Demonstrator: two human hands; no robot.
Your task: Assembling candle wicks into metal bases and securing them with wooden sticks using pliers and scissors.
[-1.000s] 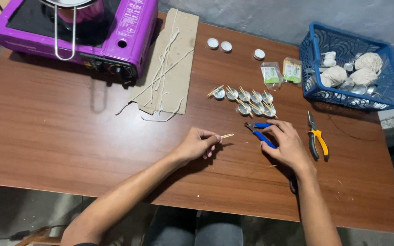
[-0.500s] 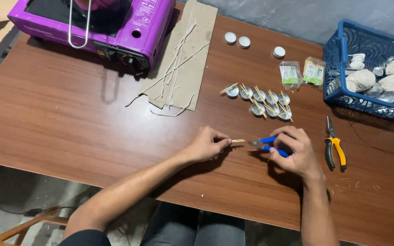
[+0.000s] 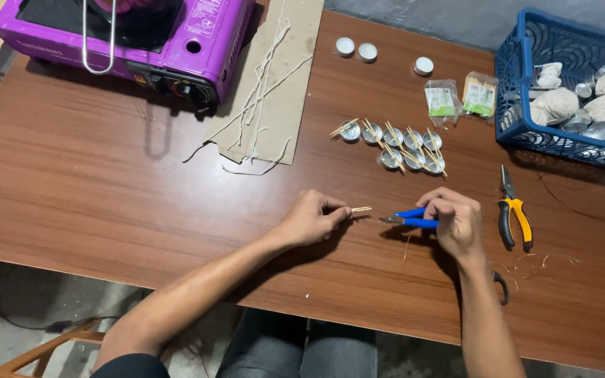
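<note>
Wooden stick (image 3: 360, 209) mostly hidden inside left hand (image 3: 311, 218).

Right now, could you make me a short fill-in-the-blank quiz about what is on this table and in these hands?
1. The right hand holds small pliers with ____ handles.
2. The left hand pinches a short wooden ____.
3. The balls of string sit in a blue ____.
4. The stove at the table's far corner is ____.

Missing words: blue; stick; basket; purple.

Glossy brown wood-grain table (image 3: 92, 196), shiny metal cups (image 3: 392, 158), matt cardboard sheet (image 3: 285, 91), glossy purple stove (image 3: 204, 35), blue plastic basket (image 3: 519, 105).
</note>
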